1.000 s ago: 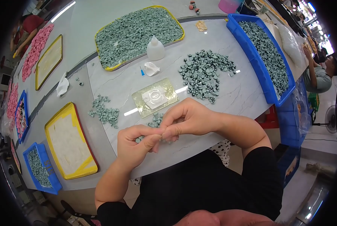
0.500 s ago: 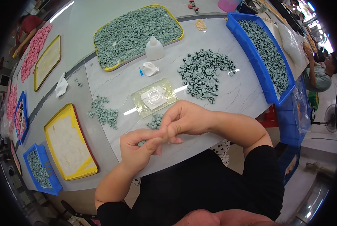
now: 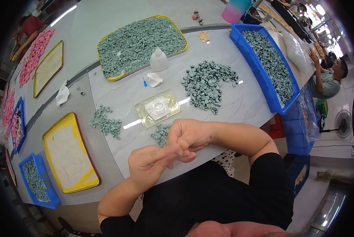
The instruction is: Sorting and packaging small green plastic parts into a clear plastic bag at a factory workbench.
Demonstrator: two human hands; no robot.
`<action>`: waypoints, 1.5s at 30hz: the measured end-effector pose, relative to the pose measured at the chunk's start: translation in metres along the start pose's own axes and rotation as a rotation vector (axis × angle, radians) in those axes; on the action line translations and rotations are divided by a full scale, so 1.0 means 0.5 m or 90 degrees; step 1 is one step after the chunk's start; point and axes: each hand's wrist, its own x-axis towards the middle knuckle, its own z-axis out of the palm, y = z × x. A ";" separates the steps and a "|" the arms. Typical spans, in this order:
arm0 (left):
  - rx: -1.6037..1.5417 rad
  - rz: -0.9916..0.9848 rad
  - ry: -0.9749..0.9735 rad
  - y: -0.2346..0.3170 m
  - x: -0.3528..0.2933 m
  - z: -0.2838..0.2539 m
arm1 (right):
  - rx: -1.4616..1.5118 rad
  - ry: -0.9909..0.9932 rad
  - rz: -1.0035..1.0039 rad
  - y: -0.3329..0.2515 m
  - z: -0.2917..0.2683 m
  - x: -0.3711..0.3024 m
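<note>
Left hand (image 3: 147, 164) and right hand (image 3: 193, 136) are touching at the fingers above the near part of the table (image 3: 123, 152), their tips bunching together so closely that I cannot tell whether they are pinching anything between them. Just beyond the hands, a small heap of green pieces (image 3: 159, 135) is lying beside a translucent yellowish pad (image 3: 145, 121) with a white ring (image 3: 159, 107) on it, while a loose green pile (image 3: 107, 121) is sitting farther left and black-and-green pieces (image 3: 206, 85) are lying scattered to the right.
</note>
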 end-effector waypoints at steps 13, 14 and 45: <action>-0.037 -0.105 0.085 0.014 -0.015 -0.009 | -0.064 0.162 -0.055 -0.014 0.045 0.011; -0.038 -0.105 0.085 0.015 -0.010 -0.013 | -0.064 0.163 -0.056 -0.021 0.043 0.004; -0.655 -0.411 0.420 -0.074 0.078 -0.084 | -1.408 0.546 0.152 -0.137 -0.036 -0.068</action>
